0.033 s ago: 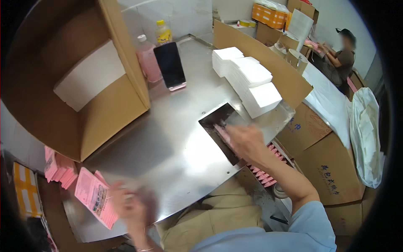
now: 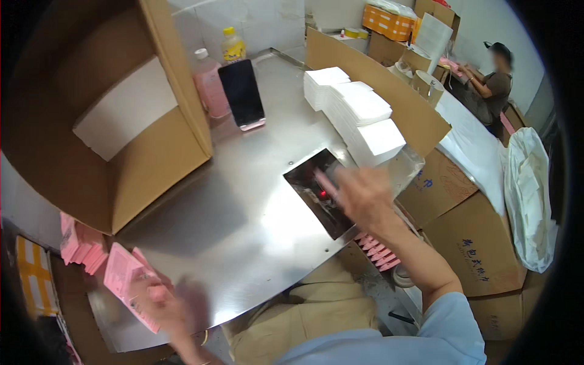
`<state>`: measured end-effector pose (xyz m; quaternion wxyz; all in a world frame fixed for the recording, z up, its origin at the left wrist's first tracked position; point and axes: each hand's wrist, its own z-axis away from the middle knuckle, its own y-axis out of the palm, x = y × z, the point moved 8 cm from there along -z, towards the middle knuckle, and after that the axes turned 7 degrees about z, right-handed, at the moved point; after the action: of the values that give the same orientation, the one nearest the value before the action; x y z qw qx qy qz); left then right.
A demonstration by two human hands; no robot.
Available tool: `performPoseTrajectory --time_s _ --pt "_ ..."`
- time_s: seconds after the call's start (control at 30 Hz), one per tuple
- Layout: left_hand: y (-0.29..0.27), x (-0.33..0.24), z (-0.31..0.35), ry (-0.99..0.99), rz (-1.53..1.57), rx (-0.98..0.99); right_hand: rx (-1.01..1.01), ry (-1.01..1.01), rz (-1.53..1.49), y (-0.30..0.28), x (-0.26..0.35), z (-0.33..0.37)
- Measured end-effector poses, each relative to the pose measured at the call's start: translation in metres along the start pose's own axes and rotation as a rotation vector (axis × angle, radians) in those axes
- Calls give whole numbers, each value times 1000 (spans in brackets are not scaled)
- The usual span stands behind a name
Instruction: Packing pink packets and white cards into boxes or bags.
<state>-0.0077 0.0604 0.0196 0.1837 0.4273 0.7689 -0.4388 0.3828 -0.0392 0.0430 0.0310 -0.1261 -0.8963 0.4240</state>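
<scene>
My right hand (image 2: 365, 198), blurred by motion, is over the right side of a dark rectangular opening (image 2: 304, 173) in the metal tabletop. A thin pink packet (image 2: 326, 182) sticks out from its closed fingers toward the opening. At the near left, my left hand (image 2: 159, 307) reaches onto a stack of pink printed packets (image 2: 123, 274). Its fingers are smeared, so their grip does not show. Beside that stack, farther left, lies another pile of pink packets (image 2: 82, 246).
A large open cardboard box (image 2: 161, 152) stands at left on the metal table (image 2: 243, 213). Behind are a phone (image 2: 243, 94) on a stand and two bottles (image 2: 210, 85). White folded tissue stacks (image 2: 359, 109) lie at right. A person (image 2: 496, 85) sits at the far right.
My left hand has moved left onto the stack of pink packets. My right hand stays by the opening, the pink packet shifting slightly. A red light now shows inside the opening.
</scene>
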Motion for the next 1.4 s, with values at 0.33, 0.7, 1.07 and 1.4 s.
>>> performPoseTrajectory --time_s 0.33,0.7,1.07,1.4 --pt "-38 58 -26 -25 -132 90 -123 214 208 10 -84 -16" --pt "159 -106 49 337 0 583 -171 182 79 0 -94 -7" --pt "164 -126 45 320 -105 609 448 -439 -177 40 106 26" --pt "158 -121 40 302 -265 497 -85 155 343 -1 -58 -19"
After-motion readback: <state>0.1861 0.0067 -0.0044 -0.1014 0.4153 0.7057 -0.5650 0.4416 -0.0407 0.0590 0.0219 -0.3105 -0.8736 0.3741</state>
